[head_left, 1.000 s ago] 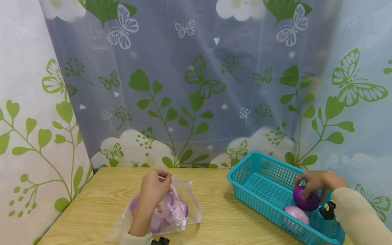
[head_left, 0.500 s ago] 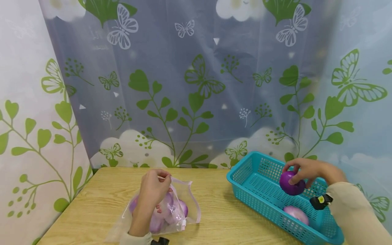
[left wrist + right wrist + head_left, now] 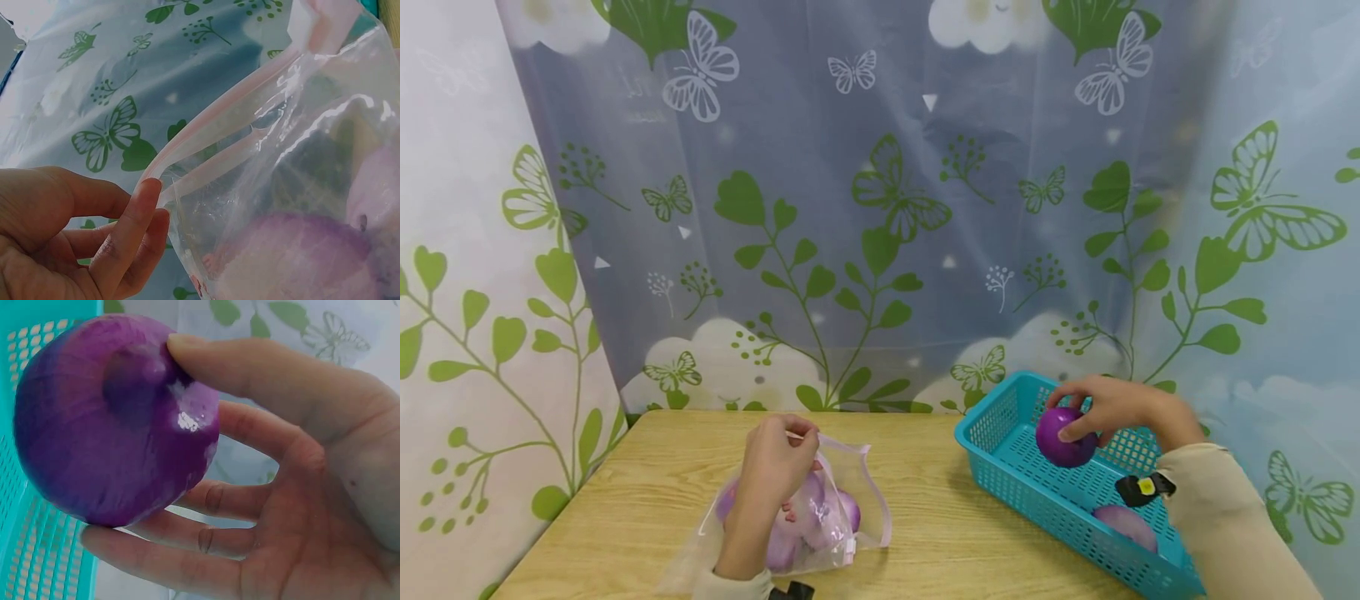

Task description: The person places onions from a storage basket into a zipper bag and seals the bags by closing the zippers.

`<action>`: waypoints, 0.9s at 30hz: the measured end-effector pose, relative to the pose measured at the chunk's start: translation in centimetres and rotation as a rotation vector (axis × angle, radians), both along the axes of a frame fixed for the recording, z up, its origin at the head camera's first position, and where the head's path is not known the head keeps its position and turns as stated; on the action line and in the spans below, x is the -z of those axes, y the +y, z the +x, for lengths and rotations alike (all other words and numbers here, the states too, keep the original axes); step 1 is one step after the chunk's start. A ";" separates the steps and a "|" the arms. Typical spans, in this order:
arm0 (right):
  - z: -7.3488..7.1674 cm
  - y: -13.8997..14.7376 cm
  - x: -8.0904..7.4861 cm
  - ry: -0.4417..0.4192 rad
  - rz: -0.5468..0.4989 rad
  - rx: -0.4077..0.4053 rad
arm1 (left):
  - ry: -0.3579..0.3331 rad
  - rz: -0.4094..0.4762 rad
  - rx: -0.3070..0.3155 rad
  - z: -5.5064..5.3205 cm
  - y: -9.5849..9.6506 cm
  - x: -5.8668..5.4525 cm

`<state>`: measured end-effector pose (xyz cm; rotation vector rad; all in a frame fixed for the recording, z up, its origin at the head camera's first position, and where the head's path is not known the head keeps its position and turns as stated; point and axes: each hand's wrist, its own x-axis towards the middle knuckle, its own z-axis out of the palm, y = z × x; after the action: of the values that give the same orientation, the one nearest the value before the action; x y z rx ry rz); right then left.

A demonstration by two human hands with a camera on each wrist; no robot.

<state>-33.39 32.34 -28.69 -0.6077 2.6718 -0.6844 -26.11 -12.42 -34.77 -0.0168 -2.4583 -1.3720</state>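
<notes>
My right hand (image 3: 1108,408) grips a dark purple onion (image 3: 1062,437) above the turquoise basket (image 3: 1000,479). In the right wrist view the thumb lies on the onion (image 3: 112,425) near its stem end, the fingers curled beneath. A paler onion (image 3: 1125,527) lies at the basket's near end. On the left, my left hand (image 3: 775,467) pinches the pink-edged mouth of a clear zip bag (image 3: 868,500). Several purple onions (image 3: 294,256) show through the bag's plastic. The left wrist view shows thumb and fingertips together on the bag's corner.
Both the bag and the basket stand on a wooden table (image 3: 925,500), with bare wood between them. Behind the table hangs a curtain (image 3: 850,250) printed with leaves and butterflies. The basket's raised rim runs around the onion inside it.
My right hand has lifted the dark purple onion from the basket's near end and carried it up and to the left. My left hand and the bag have stayed in place.
</notes>
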 end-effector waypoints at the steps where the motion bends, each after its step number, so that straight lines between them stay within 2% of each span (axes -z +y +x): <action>1: 0.0 -0.4 0.0 0.021 0.003 -0.012 | 0.001 0.000 0.001 0.0 0.0 0.0; 5: -0.2 -2.0 0.1 0.110 0.021 -0.079 | 0.006 0.000 0.002 0.1 0.0 -0.1; 8: -0.4 -3.1 0.2 0.147 0.027 -0.109 | 0.008 -0.001 0.002 0.1 0.0 -0.1; 19: -0.4 -7.6 1.1 0.124 -0.071 -0.140 | -0.004 0.000 0.001 0.0 0.0 0.0; 27: -0.3 -11.3 1.9 0.169 -0.094 -0.155 | 0.000 0.010 0.008 0.0 0.1 0.0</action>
<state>-33.73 21.00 -30.60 -0.9254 2.7191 -0.7485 -26.14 -12.34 -34.82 -0.0246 -2.4537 -1.3870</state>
